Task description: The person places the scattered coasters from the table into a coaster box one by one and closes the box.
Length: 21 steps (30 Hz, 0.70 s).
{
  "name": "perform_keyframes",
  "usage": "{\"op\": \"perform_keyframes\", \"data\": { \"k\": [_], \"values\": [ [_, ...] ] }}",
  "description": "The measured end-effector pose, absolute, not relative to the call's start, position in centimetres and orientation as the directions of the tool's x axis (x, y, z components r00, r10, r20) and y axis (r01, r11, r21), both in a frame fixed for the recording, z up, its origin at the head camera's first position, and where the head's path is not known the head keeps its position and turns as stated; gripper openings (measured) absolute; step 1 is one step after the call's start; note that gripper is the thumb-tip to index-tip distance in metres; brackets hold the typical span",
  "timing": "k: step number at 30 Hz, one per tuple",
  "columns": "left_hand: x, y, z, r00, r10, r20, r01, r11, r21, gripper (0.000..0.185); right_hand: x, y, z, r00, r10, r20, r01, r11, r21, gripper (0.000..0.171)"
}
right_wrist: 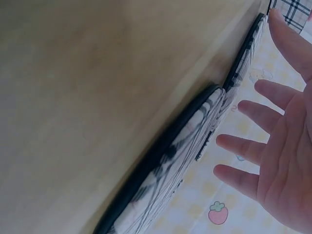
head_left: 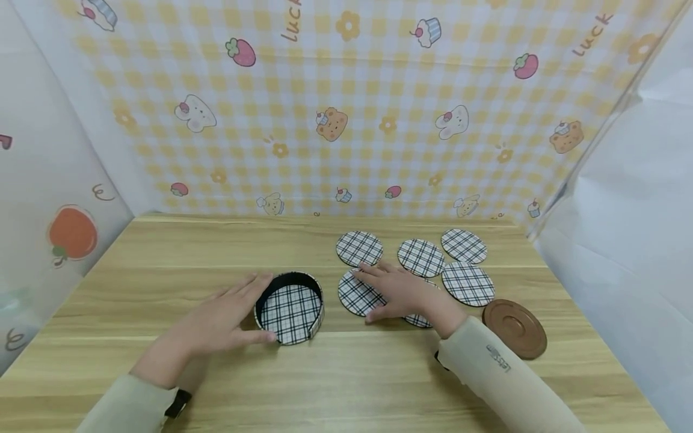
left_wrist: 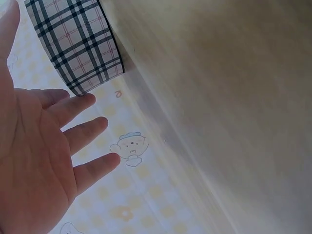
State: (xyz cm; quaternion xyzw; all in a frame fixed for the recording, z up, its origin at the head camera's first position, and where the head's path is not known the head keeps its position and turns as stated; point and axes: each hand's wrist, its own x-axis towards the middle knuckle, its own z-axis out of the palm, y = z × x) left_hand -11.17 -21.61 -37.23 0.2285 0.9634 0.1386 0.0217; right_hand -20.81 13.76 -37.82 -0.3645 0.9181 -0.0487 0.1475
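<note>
My left hand (head_left: 216,322): fingers straight, resting against round plaid holder (head_left: 290,307) at its 9 o'clock, steadying it. My right hand (head_left: 403,291): flat, grip spread, nothing clamped, pressing plaid coaster (head_left: 354,294). Five more coasters at 12–3 o'clock; brown lid (head_left: 514,328) at 4. Judged step: gathering coasters. Next calls for pinching edge, lifting.

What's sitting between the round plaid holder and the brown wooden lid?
In the head view, between the plaid holder and the brown lid lie plaid coasters with the right hand resting flat on them.

Brown round lid (head_left: 515,328) flat on wooden counter (head_left: 162,264), right side; possibly wood. Checked cartoon backdrop (head_left: 346,108) behind.
</note>
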Motion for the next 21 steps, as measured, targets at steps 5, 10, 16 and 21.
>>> {"op": "perform_keyframes", "data": {
  "k": [5, 10, 16, 21],
  "values": [
    [-11.6, -21.5, -37.3, -0.898, 0.441, -0.002, 0.418, 0.853, 0.314, 0.108, -20.9, 13.4, -37.8, -0.671, -0.701, -0.241, -0.671, 0.713, -0.204, 0.092],
    [-11.9, -21.4, -37.5, -0.894, 0.447, -0.013, 0.419, 0.848, 0.325, 0.112, -21.1, 13.1, -37.8, -0.660, -0.706, -0.257, -0.675, 0.707, -0.210, 0.091],
    [-12.2, -21.4, -37.5, -0.893, 0.448, -0.037, 0.407, 0.842, 0.354, 0.118, -21.4, 13.0, -37.6, -0.647, -0.706, -0.287, -0.664, 0.707, -0.244, 0.088],
    [-12.4, -21.4, -37.6, -0.891, 0.452, -0.044, 0.404, 0.834, 0.376, 0.119, -21.5, 12.9, -37.4, -0.648, -0.703, -0.294, -0.643, 0.711, -0.283, 0.087]
  ]
}}
